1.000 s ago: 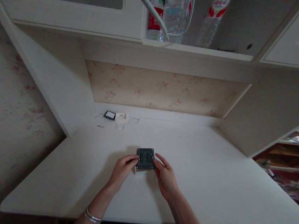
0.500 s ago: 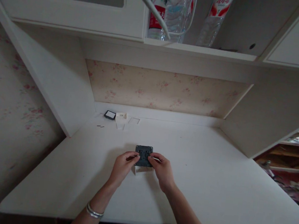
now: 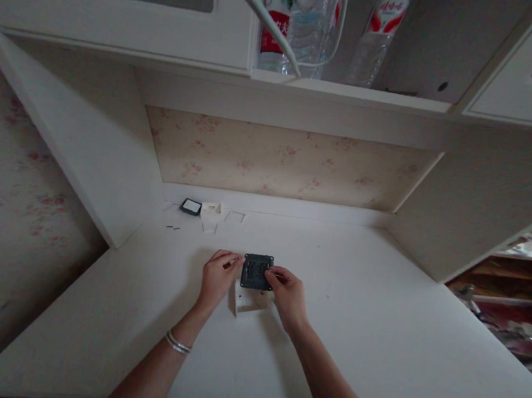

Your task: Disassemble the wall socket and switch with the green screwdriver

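A black square wall switch (image 3: 257, 271), its back showing moulded slots, is held tilted above the desk. My right hand (image 3: 288, 293) pinches it at its right edge, fingertips over the back. Beside its upper left corner is my left hand (image 3: 219, 278), thumb and fingers pressed together; a tiny thing may be between them, too small to make out. Below the switch stands an open white mounting box (image 3: 248, 301), partly covered by the switch.
At the back left of the white desk (image 3: 351, 334) lie a black frame with a white panel (image 3: 191, 206), a cream plastic part (image 3: 211, 209), a thin square frame (image 3: 235, 216) and small dark pieces (image 3: 173, 228). A cable (image 3: 266, 18) hangs before the shelf with bottles (image 3: 380, 40).
My left hand has moved off the back of the switch to its upper left corner. The switch has shifted up slightly, so more of the white box shows.
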